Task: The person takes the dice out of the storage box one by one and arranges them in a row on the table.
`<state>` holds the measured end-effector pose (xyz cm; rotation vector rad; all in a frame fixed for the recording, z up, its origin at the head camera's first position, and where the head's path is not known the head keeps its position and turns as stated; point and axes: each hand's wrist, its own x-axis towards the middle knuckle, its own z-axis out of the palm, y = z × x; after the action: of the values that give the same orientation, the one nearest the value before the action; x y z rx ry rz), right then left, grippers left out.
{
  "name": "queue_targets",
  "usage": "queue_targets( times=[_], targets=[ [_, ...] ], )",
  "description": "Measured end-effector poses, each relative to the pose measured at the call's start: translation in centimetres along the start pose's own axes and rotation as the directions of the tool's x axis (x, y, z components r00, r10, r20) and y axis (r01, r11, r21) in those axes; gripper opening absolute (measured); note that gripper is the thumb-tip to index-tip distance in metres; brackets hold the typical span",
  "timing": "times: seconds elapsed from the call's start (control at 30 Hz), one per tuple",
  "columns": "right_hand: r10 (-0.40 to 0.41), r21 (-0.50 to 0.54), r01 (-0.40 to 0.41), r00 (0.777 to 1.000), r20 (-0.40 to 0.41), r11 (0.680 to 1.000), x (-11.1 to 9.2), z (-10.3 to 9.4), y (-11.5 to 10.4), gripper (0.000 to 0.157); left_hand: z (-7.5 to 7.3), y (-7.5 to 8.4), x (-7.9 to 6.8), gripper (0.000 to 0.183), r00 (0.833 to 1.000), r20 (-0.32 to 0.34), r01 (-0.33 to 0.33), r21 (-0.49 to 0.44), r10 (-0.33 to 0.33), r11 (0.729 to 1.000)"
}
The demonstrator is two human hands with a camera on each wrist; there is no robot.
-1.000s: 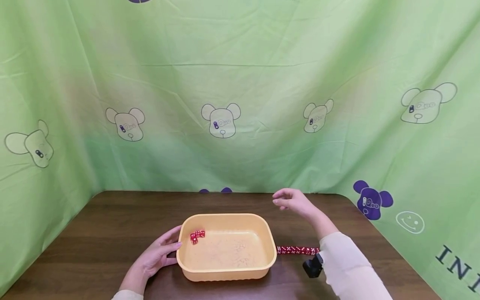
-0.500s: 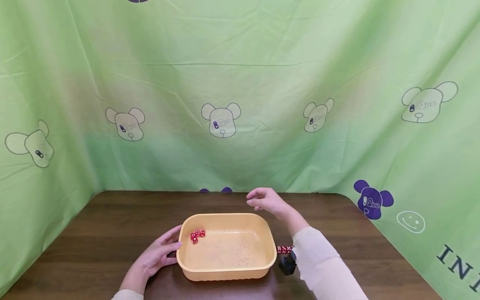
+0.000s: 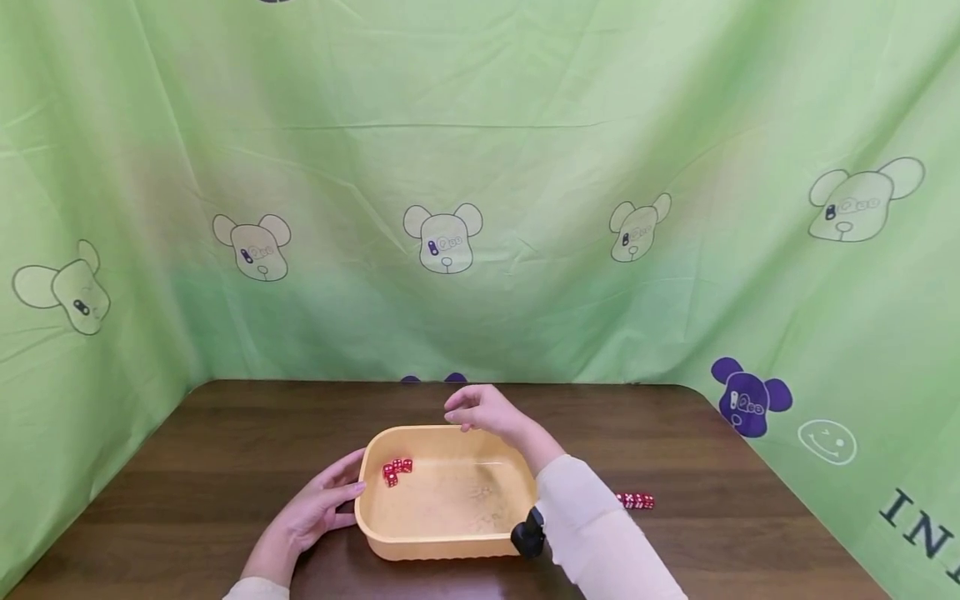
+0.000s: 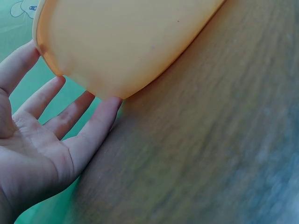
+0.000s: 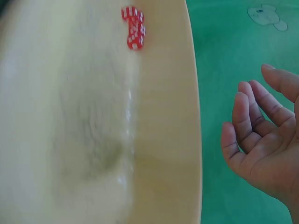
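Note:
A pale orange plastic basin (image 3: 450, 546) stands on the table, with several red dice (image 3: 396, 470) bunched at its left end. Fingertips of my left hand (image 3: 318, 504) touch the basin's left outer wall; in the left wrist view the fingers are spread and fairly straight. Above the basin's far rim is my right hand (image 3: 491, 412), its fingers loosely bent. Nothing shows in its palm in the right wrist view. A row of red dice (image 3: 637, 500) lies on the table to the right, partly hidden behind the right sleeve.
The dark wooden table (image 3: 225, 467) is backed and flanked by a green cloth (image 3: 525, 317) printed with bear faces. A black wrist camera (image 3: 528, 533) on the right forearm overlaps the basin's near right corner.
My right hand has moved left, from right of the basin to above its far rim. The sleeve now uncovers the row's right end. My left hand and the basin have stayed put.

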<state>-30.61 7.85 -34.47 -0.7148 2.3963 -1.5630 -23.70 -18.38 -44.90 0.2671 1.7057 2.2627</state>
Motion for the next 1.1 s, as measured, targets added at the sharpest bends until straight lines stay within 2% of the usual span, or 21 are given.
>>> queue_targets(
  times=[0.2, 0.37, 0.5, 0.67, 0.93, 1.1],
  targets=[
    [-0.031, 0.017, 0.030, 0.999, 0.034, 0.999, -0.3, 2.3, -1.4, 0.017, -0.1, 0.0, 0.0, 0.064, 1.000, 0.000, 0.002, 0.009, -0.002, 1.000],
    [-0.016, 0.048, 0.014, 0.998, 0.054, 0.999, 1.1, 4.0, 0.6, 0.021, 0.0, 0.0, 0.0, 0.063, 1.000, -0.010, 0.004, 0.004, -0.004, 1.000],
    [0.031, 0.040, -0.033, 0.998, 0.057, 0.999, 1.9, 5.0, 1.9, 0.019, 0.0, 0.0, 0.0, 0.062, 1.000, -0.003, 0.002, -0.003, -0.002, 1.000],
    [0.073, 0.002, -0.073, 0.996, 0.059, 0.997, 2.1, 6.0, 2.4, 0.018, 0.1, 0.1, 0.1, 0.062, 1.000, 0.010, -0.005, -0.005, 0.005, 1.000],
    [0.093, -0.024, -0.091, 0.992, 0.088, 0.996, 2.3, 7.0, 3.0, 0.021, 0.1, 0.0, 0.1, 0.061, 1.000, 0.008, -0.005, -0.007, 0.005, 1.000],
    [0.144, -0.047, -0.140, 0.985, 0.091, 0.989, 2.4, 7.4, 3.2, 0.020, 0.0, 0.1, 0.1, 0.061, 1.000, 0.010, -0.002, -0.011, 0.002, 1.000]
  ],
)
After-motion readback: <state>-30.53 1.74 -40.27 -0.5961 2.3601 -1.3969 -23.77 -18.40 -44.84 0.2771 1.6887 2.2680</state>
